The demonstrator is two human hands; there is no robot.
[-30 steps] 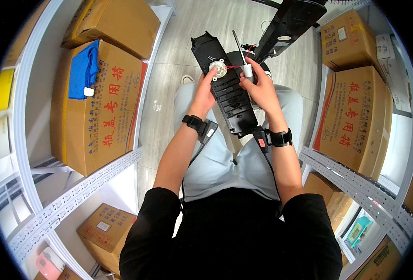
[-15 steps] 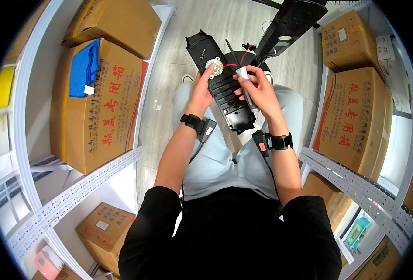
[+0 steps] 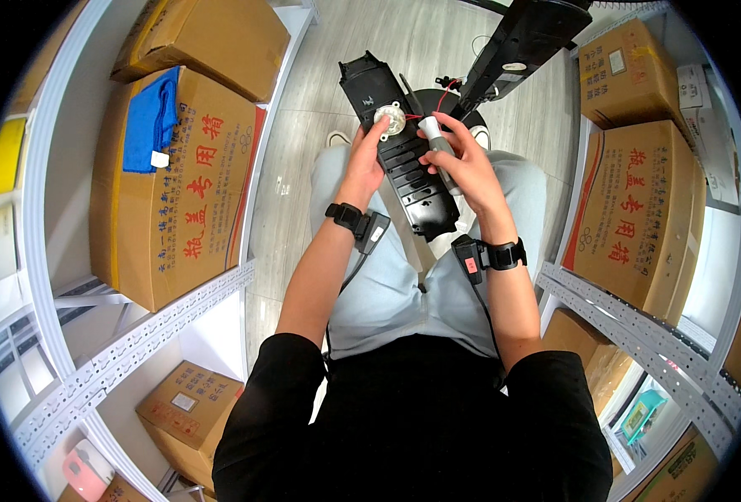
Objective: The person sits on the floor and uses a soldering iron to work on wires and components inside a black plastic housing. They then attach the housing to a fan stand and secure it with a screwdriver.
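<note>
L hand (image 3: pixel 366 163) on panel + disc, R hand (image 3: pixel 469 163) on screwdriver, both full.

On my remote feed, L grips the ribbed black panel (image 3: pixel 416 184) by its edge, thumb on the round pale disc (image 3: pixel 394 120); R's fingers are wrapped round the grey-handled screwdriver (image 3: pixel 442 145), shaft pointing away. Panel's tilted above the lap. Progress, my read: approx. midway; disc sits on panel w/ red wires (image 3: pixel 442 102) attached, but can't tell if it's fastened; screw work prob. left. Count: 1 panel, 1 disc, 1 screwdriver, 2 wrist straps (image 3: pixel 346 217); beyond, 1 black column (image 3: pixel 517 50), 1 blue cloth (image 3: pixel 151 121) on a carton (image 3: pixel 203 226).
</note>
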